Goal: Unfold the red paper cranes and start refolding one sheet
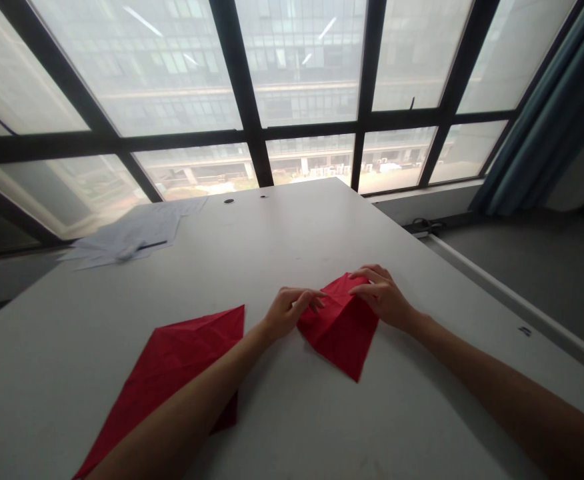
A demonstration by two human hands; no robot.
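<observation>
A creased red sheet of folded paper (343, 330) lies on the white table between my hands, with one pointed corner towards me. My left hand (293, 308) has its fingers bent on the sheet's left side, gripping it near the edge. With thumb and fingers, my right hand (379, 293) pinches the upper right part, where the paper rises in a ridge. Some fingertips are hidden behind the folds. A larger creased red sheet (172, 357) lies to the left, partly covered by my left forearm.
The white table (292, 233) stretches towards tall, dark-framed windows. White papers (127, 230) and a dark pen (153, 245) lie at the far left. Beyond the table's right edge are a grey floor (512, 253) and a blue curtain (542, 120). A small dark mark (525, 331) is near that edge.
</observation>
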